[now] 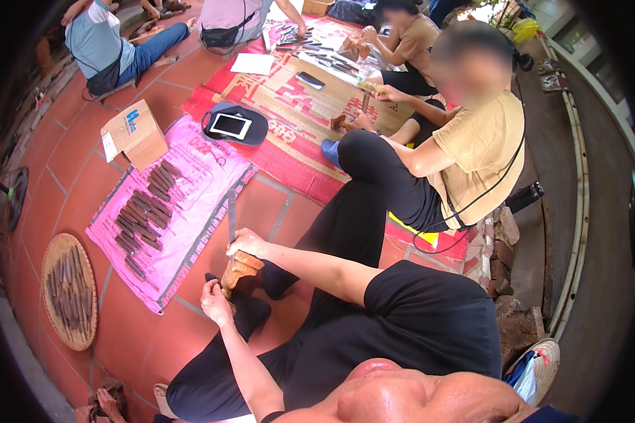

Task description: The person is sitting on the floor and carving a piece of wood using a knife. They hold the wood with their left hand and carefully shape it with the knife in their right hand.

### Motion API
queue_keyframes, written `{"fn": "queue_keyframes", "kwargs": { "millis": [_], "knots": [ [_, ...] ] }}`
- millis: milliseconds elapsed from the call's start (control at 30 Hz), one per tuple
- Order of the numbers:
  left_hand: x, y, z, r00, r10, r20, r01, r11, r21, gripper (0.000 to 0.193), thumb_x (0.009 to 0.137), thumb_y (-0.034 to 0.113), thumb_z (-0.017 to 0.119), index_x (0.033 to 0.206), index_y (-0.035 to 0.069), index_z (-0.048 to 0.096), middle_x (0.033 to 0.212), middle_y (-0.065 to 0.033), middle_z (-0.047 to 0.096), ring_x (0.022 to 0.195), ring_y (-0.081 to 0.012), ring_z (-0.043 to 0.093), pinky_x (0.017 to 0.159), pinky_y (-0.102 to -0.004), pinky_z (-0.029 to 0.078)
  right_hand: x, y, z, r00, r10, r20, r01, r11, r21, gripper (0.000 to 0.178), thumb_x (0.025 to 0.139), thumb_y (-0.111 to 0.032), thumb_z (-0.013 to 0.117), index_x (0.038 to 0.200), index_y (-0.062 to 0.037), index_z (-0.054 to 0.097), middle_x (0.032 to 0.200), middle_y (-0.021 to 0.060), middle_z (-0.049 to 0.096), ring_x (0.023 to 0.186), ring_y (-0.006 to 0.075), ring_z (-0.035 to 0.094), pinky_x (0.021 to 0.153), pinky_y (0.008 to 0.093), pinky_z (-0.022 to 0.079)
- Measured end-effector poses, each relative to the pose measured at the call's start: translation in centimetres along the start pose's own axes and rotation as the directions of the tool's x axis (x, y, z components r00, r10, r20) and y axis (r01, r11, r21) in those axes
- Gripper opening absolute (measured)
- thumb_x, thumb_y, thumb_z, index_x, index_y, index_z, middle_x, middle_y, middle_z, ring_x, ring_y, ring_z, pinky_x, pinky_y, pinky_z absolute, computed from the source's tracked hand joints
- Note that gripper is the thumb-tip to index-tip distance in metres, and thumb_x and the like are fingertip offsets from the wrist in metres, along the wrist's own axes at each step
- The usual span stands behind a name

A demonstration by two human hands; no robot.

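A carved block of light brown wood (244, 266) is held low in front of my crossed legs. My left hand (217, 303) is closed round its lower end; a small dark tip sticks up beside these fingers, and I cannot make out what it is. My right hand (248, 244), just above the block, grips a long, flat grey metal tool (233, 211) that looks like a file. The tool points away from me, and its lower end meets the wood near my fingers.
Left of my hands, many dark-handled carving tools (144, 215) lie on a pink cloth (180, 264). A round woven tray (47, 299) holds more. Beyond are a cardboard box (137, 134) and a cap (255, 127) with a phone (231, 125). A person (480, 141) carves wood on the right.
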State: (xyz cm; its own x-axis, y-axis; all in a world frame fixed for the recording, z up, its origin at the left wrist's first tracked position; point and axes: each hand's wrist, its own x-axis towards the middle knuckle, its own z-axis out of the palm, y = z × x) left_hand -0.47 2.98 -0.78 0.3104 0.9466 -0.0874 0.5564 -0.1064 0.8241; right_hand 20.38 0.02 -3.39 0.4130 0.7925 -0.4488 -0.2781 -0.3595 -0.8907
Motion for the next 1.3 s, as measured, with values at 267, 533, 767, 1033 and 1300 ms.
{"fn": "queue_keyframes", "kwargs": {
  "millis": [267,533,767,1033,1300],
  "knots": [
    [-0.1,0.8,0.2,0.999,-0.029,0.019,0.029,1.000,-0.004,0.015,0.080,0.008,0.057,0.091,0.004,0.066,0.083,-0.0112,0.067,0.076,-0.0221,0.064,0.072,-0.0335,0.049,2.2,3.1,-0.7,0.997,-0.048,-0.067,0.040,0.993,-0.113,0.022,0.056,-0.019,0.075,0.070,-0.0049,0.065,0.066,0.0085,0.065,0.063,0.0208,0.062,0.060,0.0338,0.047],
    [0.0,0.3,-0.1,1.000,-0.010,0.012,0.010,1.000,0.009,0.015,0.080,0.008,0.056,0.091,0.004,0.066,0.083,-0.0112,0.068,0.076,-0.0221,0.064,0.071,-0.0327,0.049,0.1,1.2,0.2,0.995,-0.076,0.061,0.085,0.984,-0.159,0.017,0.060,-0.012,0.073,0.071,-0.0021,0.064,0.064,0.0079,0.063,0.061,0.0180,0.061,0.058,0.0313,0.046],
    [-0.1,0.8,-0.1,0.999,-0.044,0.013,0.044,0.999,0.011,0.016,0.080,0.009,0.057,0.091,0.004,0.066,0.084,-0.0115,0.068,0.077,-0.0218,0.064,0.072,-0.0327,0.048,0.8,1.4,-0.2,0.991,-0.046,-0.127,0.042,0.998,-0.035,0.015,0.062,-0.009,0.073,0.071,-0.0008,0.063,0.064,0.0083,0.064,0.059,0.0175,0.061,0.057,0.0296,0.047],
    [0.2,0.2,0.3,0.999,-0.036,0.000,0.036,0.999,-0.008,0.014,0.081,0.011,0.058,0.091,0.005,0.066,0.085,-0.0135,0.067,0.079,-0.0269,0.064,0.074,-0.0362,0.048,0.1,0.7,-0.4,0.989,-0.138,-0.042,0.141,0.987,0.073,0.009,0.068,0.000,0.068,0.074,0.0000,0.062,0.067,0.0091,0.063,0.063,0.0183,0.063,0.059,0.0292,0.050],
    [0.8,-2.6,1.1,0.993,-0.117,0.027,0.119,0.989,-0.089,0.017,0.085,0.015,0.057,0.097,0.006,0.066,0.084,-0.0100,0.067,0.079,-0.0199,0.063,0.074,-0.0313,0.048,-1.2,-0.4,0.1,0.988,-0.125,0.093,0.118,0.990,0.081,0.014,0.063,-0.001,0.073,0.074,0.0005,0.064,0.074,0.0085,0.065,0.068,0.0172,0.063,0.064,0.0304,0.051]
  ]
}}
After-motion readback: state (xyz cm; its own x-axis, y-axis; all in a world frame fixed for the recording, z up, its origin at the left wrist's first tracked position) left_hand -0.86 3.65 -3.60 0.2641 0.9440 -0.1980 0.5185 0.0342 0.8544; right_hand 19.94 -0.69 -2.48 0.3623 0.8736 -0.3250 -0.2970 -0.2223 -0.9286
